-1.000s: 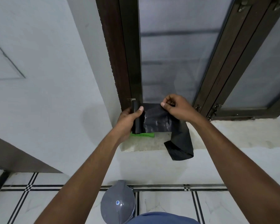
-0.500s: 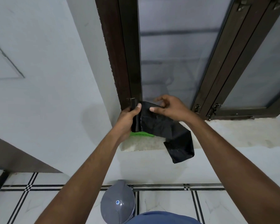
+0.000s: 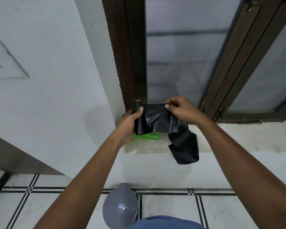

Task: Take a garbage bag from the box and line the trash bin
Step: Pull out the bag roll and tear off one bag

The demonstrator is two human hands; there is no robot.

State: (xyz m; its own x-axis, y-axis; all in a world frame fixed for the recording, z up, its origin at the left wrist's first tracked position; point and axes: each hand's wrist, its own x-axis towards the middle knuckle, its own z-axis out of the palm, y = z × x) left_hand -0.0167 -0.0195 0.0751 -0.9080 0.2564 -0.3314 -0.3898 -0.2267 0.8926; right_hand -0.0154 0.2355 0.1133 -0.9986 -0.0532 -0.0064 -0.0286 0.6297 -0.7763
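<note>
While your left hand (image 3: 128,124) wraps its fingers around the black roll of garbage bags (image 3: 137,120), thumb pressed on the front of the roll, your right hand (image 3: 182,109) pinches the top edge of the unrolled black garbage bag (image 3: 163,121) between thumb and forefinger, the other fingers curled in. Both hands are closed on plastic, just above the window sill (image 3: 238,138). One sheet of bag stretches between the two hands, and its loose end (image 3: 185,151) droops over the front edge of the sill and hangs against the wall below it. One green box (image 3: 147,136) lies flat on the sill, right under the roll and partly hidden by it; you cannot tell what is in it from this angle. One grey trash bin (image 3: 120,210) stands on the tiled floor (image 3: 172,210) well below the sill, its domed lid shut, so its inside is not visible. Behind the sill stand two dark brown frames with frosted panes (image 3: 180,63).
</note>
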